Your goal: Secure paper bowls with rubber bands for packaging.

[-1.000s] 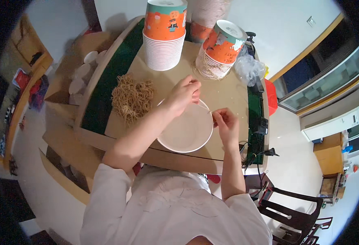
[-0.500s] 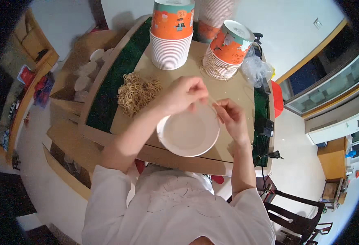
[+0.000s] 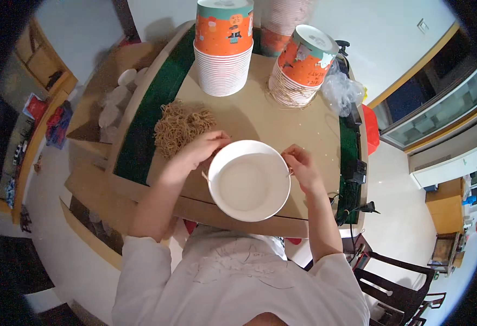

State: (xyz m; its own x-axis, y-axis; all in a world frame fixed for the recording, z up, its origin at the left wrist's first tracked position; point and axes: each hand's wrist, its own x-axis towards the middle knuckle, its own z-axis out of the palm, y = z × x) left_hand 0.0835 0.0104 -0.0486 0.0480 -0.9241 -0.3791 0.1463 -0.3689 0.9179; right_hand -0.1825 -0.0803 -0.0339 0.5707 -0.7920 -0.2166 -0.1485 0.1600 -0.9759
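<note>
A white paper bucket [image 3: 245, 185] has its round opening turned up toward me, near the table's front edge. Short twine handles show at its left and right sides. My left hand [image 3: 206, 149] curls against the outside of the rim at the upper left, with some fingers hidden behind it. On the opposite side, my right hand [image 3: 302, 165] is closed at the rim beside the twine, thumb and fingers pinched together. A tangled heap of brown twine loops [image 3: 178, 127] lies just beyond my left hand.
At the back stand a tall stack of orange-and-green printed paper buckets [image 3: 223, 49] and a shorter stack [image 3: 306, 62] with twine around its lower part. A clear plastic bag [image 3: 342, 92] lies beside it. Opened cardboard boxes [image 3: 94, 185] stand left of the table, a dark chair [image 3: 396, 282] at right.
My left hand has moved from above the bucket's far rim down to its left side. The hands are farther apart, and the bucket sits slightly nearer me, its inside showing more.
</note>
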